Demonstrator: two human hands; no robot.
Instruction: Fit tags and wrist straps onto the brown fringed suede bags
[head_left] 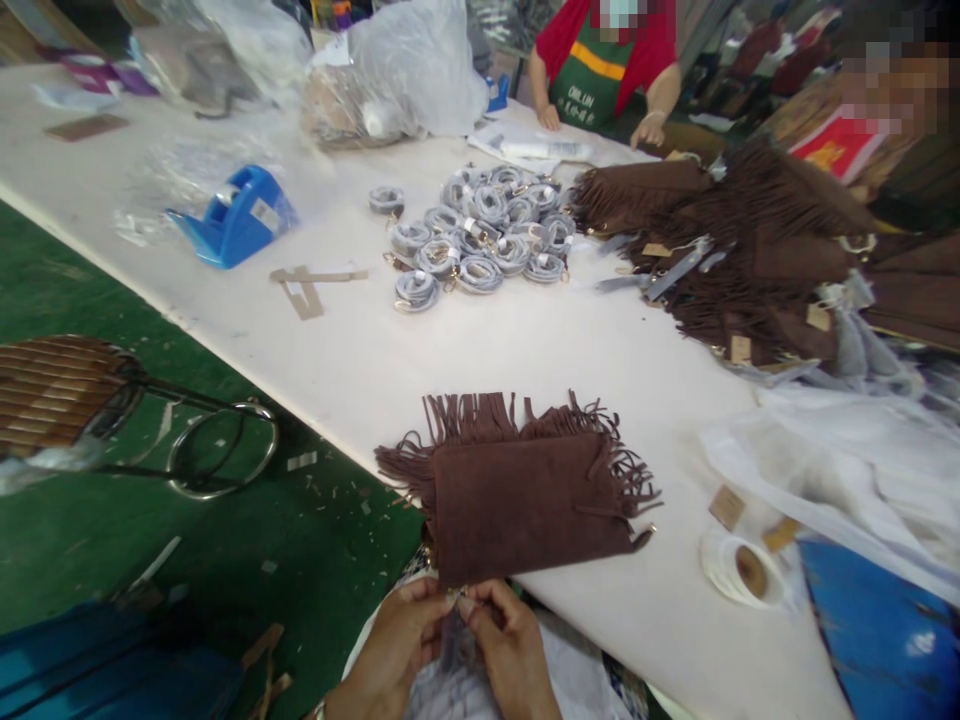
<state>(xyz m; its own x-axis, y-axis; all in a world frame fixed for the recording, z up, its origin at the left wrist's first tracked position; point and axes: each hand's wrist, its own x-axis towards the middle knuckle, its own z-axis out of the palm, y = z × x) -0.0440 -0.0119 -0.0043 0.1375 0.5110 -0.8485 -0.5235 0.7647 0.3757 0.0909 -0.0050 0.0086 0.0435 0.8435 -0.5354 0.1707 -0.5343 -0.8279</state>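
Observation:
A dark brown fringed suede bag [525, 505] lies at the table's near edge, its fringe spread away from me and to both sides. Just below its near edge, my left hand [405, 635] and my right hand [511, 642] meet, thumbs and fingers pinched together. Between the fingertips shows a small gold-coloured metal piece [456, 593], at or near the bag's edge. A greyish, see-through strip [452, 640] hangs down between the hands. The fingers partly hide both, so their exact kind is unclear.
Coiled grey straps [480, 272] lie mid-table, with a blue tape dispenser [238, 215] to their left. More brown fringed bags [795, 255] are heaped at right, near a tape roll [739, 568]. A co-worker's green apron [592, 85] shows across the table. A stool [67, 390] stands left.

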